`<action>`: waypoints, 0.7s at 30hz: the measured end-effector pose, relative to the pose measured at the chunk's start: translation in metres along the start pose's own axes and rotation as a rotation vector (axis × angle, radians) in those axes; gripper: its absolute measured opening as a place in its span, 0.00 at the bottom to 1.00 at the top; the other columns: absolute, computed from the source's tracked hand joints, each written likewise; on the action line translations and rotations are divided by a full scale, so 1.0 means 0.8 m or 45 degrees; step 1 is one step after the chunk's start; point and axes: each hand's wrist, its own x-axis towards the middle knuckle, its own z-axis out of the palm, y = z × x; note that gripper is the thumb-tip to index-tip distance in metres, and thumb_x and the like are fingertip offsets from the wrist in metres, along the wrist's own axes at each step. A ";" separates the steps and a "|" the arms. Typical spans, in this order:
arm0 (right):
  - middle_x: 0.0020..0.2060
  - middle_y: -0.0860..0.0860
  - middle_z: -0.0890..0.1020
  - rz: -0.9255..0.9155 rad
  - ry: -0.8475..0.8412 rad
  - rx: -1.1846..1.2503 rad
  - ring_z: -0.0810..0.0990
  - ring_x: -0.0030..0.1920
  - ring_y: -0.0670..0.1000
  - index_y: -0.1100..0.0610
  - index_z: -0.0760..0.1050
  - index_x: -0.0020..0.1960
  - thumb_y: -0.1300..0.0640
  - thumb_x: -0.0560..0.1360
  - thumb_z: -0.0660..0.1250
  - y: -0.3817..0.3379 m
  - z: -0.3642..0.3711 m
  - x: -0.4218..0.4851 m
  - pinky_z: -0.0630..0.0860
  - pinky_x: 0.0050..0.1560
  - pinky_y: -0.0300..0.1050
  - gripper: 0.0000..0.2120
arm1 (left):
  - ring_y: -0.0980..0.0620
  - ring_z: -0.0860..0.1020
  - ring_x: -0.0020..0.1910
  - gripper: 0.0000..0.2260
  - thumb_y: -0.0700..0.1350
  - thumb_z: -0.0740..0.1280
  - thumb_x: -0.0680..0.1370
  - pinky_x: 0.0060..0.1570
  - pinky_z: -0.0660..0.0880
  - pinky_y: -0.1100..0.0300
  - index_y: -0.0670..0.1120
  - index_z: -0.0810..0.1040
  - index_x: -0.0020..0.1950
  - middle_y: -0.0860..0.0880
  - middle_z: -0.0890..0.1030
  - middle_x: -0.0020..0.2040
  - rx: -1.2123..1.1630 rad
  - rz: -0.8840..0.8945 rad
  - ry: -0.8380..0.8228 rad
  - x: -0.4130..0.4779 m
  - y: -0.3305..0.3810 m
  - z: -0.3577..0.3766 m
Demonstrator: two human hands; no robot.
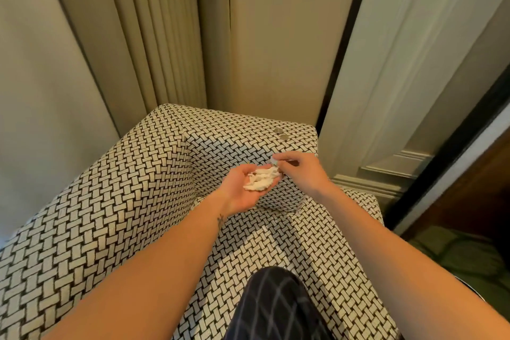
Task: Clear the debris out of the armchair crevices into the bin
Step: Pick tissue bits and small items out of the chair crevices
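1. While the right hand [300, 171] pinches a small white paper scrap [274, 160] between thumb and fingertips, it looks ready to add that piece to the pile. I'd lower it right onto the heap before letting go rather than drop it from above.
2. At about eight o'clock from that pinch, the left hand [240, 190] lies palm up. Its fingers are half curled into a cup around a heap of crumpled white paper scraps [260, 181]. The heap sits toward the fingertip side, so I'd tip the palm back a touch and deepen the cup, or light bits may spill.
3. Both hands hover over an inner corner of the black-and-cream basket-weave upholstered armchair [110, 201]. A seat crevice [278, 212] runs at six o'clock, just below them. Whether more debris hides in it I can't tell from where I stand.
4. At twelve o'clock from the right hand, two small round silvery discs [281, 133], coins by the look, lie on the chair's top edge, apart from the hands. I'd check them before binning anything.
5. No bin is in sight, so the carry calls for a level cupped palm, with the right hand laid over it as a lid.
6. Beige pleated curtains [154, 36] hang at eleven o'clock, and a dark checked trouser knee [276, 306] rests on the seat at six.
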 end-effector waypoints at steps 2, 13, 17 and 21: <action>0.51 0.48 0.83 -0.001 0.036 0.007 0.76 0.33 0.33 0.53 0.82 0.63 0.59 0.81 0.66 -0.008 -0.019 0.011 0.70 0.32 0.27 0.12 | 0.36 0.78 0.65 0.17 0.39 0.57 0.84 0.70 0.73 0.47 0.30 0.73 0.67 0.30 0.78 0.63 0.019 0.055 0.002 0.009 0.010 0.021; 0.66 0.46 0.78 -0.043 0.084 -0.116 0.75 0.58 0.46 0.48 0.78 0.68 0.58 0.82 0.65 0.004 -0.034 0.078 0.71 0.57 0.41 0.16 | 0.37 0.80 0.59 0.15 0.38 0.58 0.83 0.58 0.79 0.49 0.32 0.76 0.64 0.31 0.79 0.63 -0.031 0.203 0.180 0.060 0.023 0.058; 0.71 0.48 0.75 -0.091 0.033 -0.468 0.64 0.70 0.53 0.51 0.73 0.73 0.61 0.81 0.63 0.021 -0.019 0.088 0.63 0.72 0.51 0.21 | 0.40 0.81 0.56 0.13 0.38 0.58 0.82 0.67 0.76 0.49 0.34 0.77 0.61 0.33 0.81 0.60 0.014 0.238 0.241 0.074 0.020 0.061; 0.72 0.49 0.74 -0.119 0.044 -0.660 0.64 0.70 0.54 0.57 0.73 0.73 0.60 0.82 0.61 0.020 -0.015 0.083 0.61 0.71 0.49 0.19 | 0.42 0.80 0.55 0.14 0.38 0.58 0.82 0.69 0.74 0.51 0.35 0.78 0.61 0.36 0.82 0.58 0.038 0.251 0.283 0.078 0.015 0.063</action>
